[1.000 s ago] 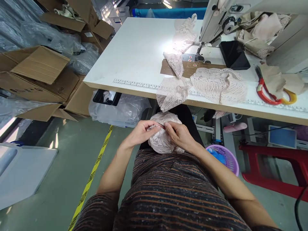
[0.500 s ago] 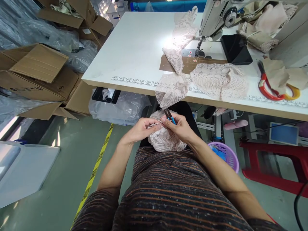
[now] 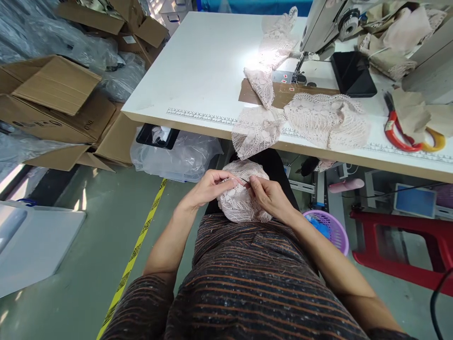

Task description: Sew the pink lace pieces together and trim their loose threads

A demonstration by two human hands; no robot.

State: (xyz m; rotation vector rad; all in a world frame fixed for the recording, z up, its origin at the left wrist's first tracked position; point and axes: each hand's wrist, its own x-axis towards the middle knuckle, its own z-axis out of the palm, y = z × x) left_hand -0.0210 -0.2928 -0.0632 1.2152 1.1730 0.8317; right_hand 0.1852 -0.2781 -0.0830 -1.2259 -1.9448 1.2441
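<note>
A bunched piece of pale pink lace [image 3: 244,210] lies on my lap. My left hand [image 3: 214,189] pinches its upper edge between thumb and fingers. Held in my right hand [image 3: 271,196] is a pair of thread snips [image 3: 245,180]; only the dark blades show, pointing left at the lace by my left fingertips, while the blue handle is hidden in my grip. Above my lap, a lace strip [image 3: 256,132] hangs over the table's front edge, and a folded lace piece [image 3: 325,120] lies to its right on the tabletop.
A sewing machine [image 3: 318,28] stands on the white table [image 3: 198,66]. Orange-handled scissors [image 3: 399,132] and a black phone-like slab [image 3: 354,73] lie at right. Below are a purple basket [image 3: 341,233] and a red stool [image 3: 370,236]. Cardboard boxes [image 3: 56,89] fill the left.
My right hand has turned the snips from pointing up and away to pointing left at the lace, and their blue handle has gone out of sight. My left hand keeps its pinch.
</note>
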